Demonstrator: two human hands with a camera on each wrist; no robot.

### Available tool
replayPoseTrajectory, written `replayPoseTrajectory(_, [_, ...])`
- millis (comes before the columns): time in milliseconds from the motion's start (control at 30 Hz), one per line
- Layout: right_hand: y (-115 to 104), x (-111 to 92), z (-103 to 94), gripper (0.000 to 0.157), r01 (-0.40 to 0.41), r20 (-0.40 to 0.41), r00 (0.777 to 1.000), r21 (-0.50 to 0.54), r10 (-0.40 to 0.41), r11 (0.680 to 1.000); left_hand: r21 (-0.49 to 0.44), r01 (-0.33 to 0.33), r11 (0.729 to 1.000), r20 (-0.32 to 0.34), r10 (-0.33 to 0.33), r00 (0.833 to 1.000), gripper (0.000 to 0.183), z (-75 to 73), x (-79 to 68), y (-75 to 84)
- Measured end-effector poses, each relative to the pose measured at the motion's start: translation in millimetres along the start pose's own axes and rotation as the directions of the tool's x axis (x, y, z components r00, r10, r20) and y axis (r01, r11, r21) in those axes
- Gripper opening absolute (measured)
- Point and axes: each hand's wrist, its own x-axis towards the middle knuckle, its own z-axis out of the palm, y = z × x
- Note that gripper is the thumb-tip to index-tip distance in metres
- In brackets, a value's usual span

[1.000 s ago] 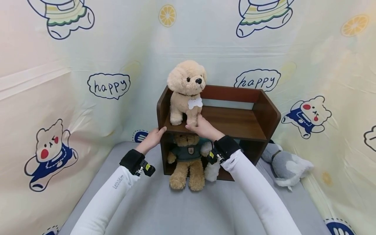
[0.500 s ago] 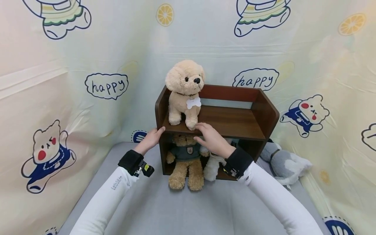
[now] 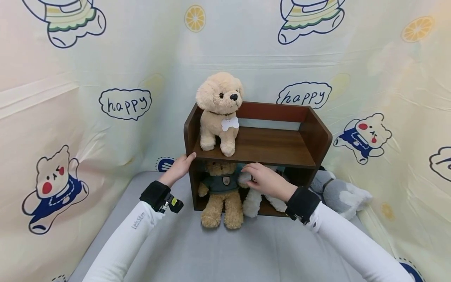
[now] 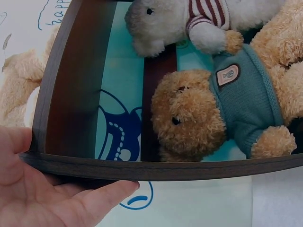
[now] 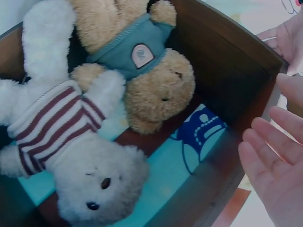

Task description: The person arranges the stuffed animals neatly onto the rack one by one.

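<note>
My left hand (image 3: pixel 179 169) holds the left side of a dark brown two-tier wooden shelf (image 3: pixel 278 145). In the left wrist view its thumb is at the front edge and a finger lies along the outer side. My right hand (image 3: pixel 269 181) is in front of the lower tier, its fingers loosely bent and holding nothing. A cream plush dog (image 3: pixel 220 113) with a white bone tag stands on the upper tier's left end. Below it sits a brown teddy bear (image 3: pixel 222 192) in a green sweater. Beside that is a white plush bear (image 5: pixel 102 177) in a striped top, partly hidden by my right hand in the head view.
A grey and white plush toy (image 3: pixel 340 192) lies to the right of the shelf. Grey cloth (image 3: pixel 211 258) covers the surface underneath. Printed fabric (image 3: pixel 155 51) hangs behind and on both sides. The brown bear's legs stick out over the shelf's front edge.
My right hand has let go of the plush dog's front leg and moved down and to the right. The dog stays standing on the upper tier. My left hand keeps its place on the shelf.
</note>
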Motion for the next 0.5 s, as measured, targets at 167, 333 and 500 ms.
replayPoseTrajectory(167, [7,-7,3.4,0.034,-0.046,0.087,0.995,0.014,0.045,0.999,-0.009,-0.003,1.0,0.005,0.003,1.0,0.066,-0.6,-0.3,0.1])
replayPoseTrajectory(333, [12,-14,5.4,0.033,-0.058,0.161,0.985,0.029,0.052,0.998,-0.006,-0.007,1.0,0.002,0.007,1.0,0.066,-0.3,-1.2,0.6])
replayPoseTrajectory(500, [17,-22,7.5,0.038,-0.112,0.25,0.964,0.065,0.093,0.991,-0.003,-0.01,1.0,0.002,0.01,1.0,0.066,-0.4,-1.1,0.2])
